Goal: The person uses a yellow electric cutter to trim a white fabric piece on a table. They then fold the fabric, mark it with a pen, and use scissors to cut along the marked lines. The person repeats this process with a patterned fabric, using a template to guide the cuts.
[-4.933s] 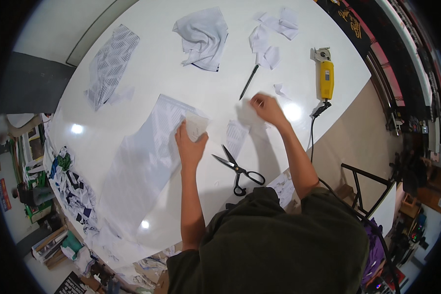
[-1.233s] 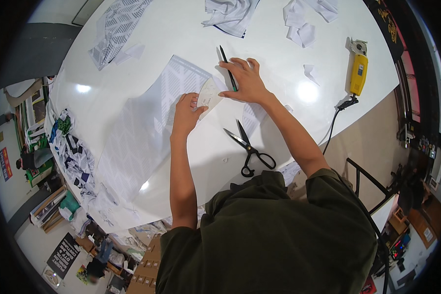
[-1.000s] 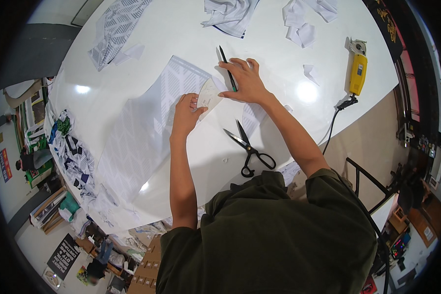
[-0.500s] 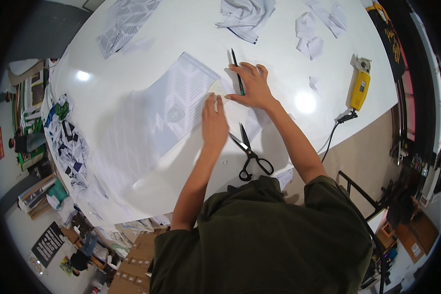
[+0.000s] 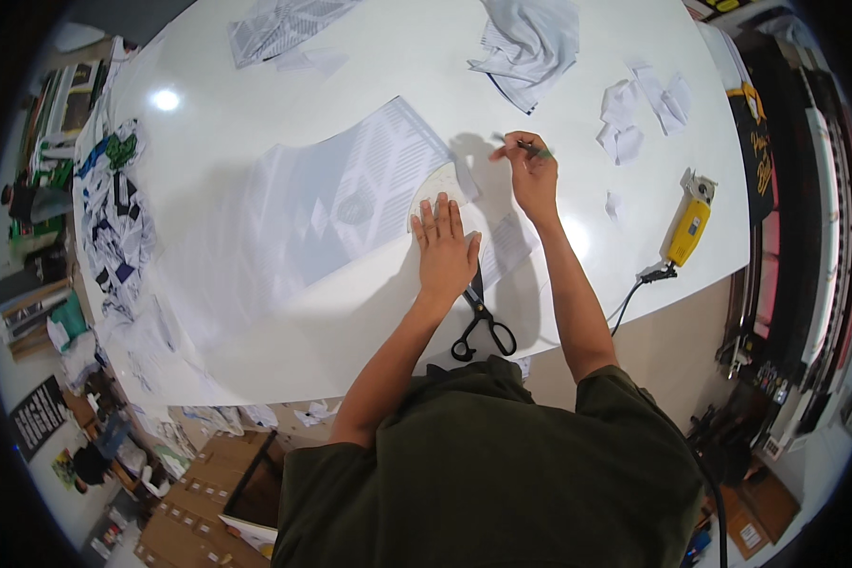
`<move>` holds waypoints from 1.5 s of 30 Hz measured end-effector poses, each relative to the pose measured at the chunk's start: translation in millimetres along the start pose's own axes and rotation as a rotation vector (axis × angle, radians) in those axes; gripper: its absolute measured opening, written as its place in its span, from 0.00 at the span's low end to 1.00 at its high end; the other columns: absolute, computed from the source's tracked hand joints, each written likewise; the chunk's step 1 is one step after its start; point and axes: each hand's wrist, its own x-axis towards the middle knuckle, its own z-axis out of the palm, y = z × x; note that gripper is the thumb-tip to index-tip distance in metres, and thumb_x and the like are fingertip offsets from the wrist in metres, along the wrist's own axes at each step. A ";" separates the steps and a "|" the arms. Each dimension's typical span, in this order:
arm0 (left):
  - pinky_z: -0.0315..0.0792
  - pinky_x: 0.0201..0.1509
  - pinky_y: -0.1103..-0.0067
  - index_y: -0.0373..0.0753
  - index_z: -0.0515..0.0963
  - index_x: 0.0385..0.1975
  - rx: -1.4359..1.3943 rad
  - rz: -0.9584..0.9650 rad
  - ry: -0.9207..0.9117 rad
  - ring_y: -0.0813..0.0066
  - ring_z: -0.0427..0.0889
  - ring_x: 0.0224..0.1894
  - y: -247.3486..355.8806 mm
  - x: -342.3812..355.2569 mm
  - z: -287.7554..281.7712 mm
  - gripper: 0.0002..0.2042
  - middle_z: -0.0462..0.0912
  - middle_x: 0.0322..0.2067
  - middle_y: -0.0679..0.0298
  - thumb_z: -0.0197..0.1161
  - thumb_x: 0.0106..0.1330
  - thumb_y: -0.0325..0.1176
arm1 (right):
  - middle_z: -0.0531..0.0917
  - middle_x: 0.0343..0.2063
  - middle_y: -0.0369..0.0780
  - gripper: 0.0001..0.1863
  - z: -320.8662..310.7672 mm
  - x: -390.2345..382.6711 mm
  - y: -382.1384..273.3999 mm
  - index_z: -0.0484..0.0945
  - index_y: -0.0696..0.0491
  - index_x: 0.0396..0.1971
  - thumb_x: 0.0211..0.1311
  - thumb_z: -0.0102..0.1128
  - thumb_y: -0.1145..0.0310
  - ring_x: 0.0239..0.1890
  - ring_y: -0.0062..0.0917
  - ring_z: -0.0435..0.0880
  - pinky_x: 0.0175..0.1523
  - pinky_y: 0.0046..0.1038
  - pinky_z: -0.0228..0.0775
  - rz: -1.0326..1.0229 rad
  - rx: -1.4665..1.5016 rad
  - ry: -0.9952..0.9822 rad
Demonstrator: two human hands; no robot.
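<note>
My left hand (image 5: pixel 447 256) lies flat with its fingers spread. Its fingertips press on a small cream curved template (image 5: pixel 435 186) at the right edge of a grey and white patterned fabric panel (image 5: pixel 346 194). Raised to the right, my right hand (image 5: pixel 534 180) grips a dark pen (image 5: pixel 525 148). Black-handled scissors (image 5: pixel 483 329) lie just below my left hand, their blades partly hidden by it. A small patterned fabric piece (image 5: pixel 507 248) rests between my two forearms.
At the right stands a yellow electric cutter (image 5: pixel 691 222) with its cord over the table edge. Crumpled fabric (image 5: pixel 530 52) and white scraps (image 5: pixel 622 121) lie at the far side. A scrap heap (image 5: pixel 118 227) covers the left edge of the white table (image 5: pixel 398 355).
My right hand has picked the pen up off the table and lifted it. My left hand has flattened and spread over the template. The whole view has shifted a little.
</note>
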 end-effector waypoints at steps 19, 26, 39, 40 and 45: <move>0.46 0.76 0.40 0.31 0.75 0.61 -0.203 -0.046 0.124 0.29 0.56 0.71 0.7 -9.7 1.3 0.27 0.69 0.64 0.39 0.66 0.63 0.36 | 0.85 0.26 0.40 0.13 96.6 -33.6 -8.8 0.79 0.64 0.41 0.75 0.59 0.66 0.31 0.21 0.87 0.36 0.23 0.78 0.178 -0.135 -0.679; 0.45 0.76 0.40 0.32 0.76 0.61 -0.177 -0.031 0.119 0.32 0.57 0.72 -1.4 -7.9 5.2 0.26 0.71 0.63 0.40 0.65 0.62 0.36 | 0.84 0.26 0.39 0.13 99.5 -31.2 -15.6 0.79 0.64 0.40 0.75 0.59 0.67 0.29 0.19 0.85 0.36 0.23 0.77 0.167 -0.179 -0.708; 0.38 0.79 0.45 0.26 0.68 0.67 -0.062 -0.080 0.016 0.36 0.48 0.77 1.8 -4.1 0.4 0.30 0.63 0.70 0.41 0.58 0.70 0.41 | 0.84 0.26 0.41 0.14 93.4 -11.0 -19.5 0.79 0.65 0.39 0.75 0.59 0.66 0.25 0.19 0.83 0.31 0.22 0.74 0.150 -0.227 -0.619; 0.37 0.80 0.45 0.25 0.65 0.68 -0.079 -0.075 0.033 0.37 0.46 0.78 2.2 -4.2 -0.2 0.32 0.61 0.71 0.42 0.57 0.71 0.42 | 0.84 0.26 0.41 0.14 90.4 -4.6 -14.9 0.79 0.65 0.39 0.75 0.59 0.67 0.26 0.19 0.84 0.31 0.23 0.75 0.119 -0.220 -0.584; 0.34 0.80 0.47 0.24 0.57 0.73 -0.057 -0.041 0.038 0.37 0.41 0.79 0.9 -4.9 -0.4 0.36 0.51 0.76 0.44 0.52 0.74 0.45 | 0.85 0.28 0.43 0.14 63.8 27.9 6.2 0.79 0.67 0.41 0.76 0.58 0.68 0.27 0.22 0.87 0.32 0.24 0.80 0.029 -0.184 -0.385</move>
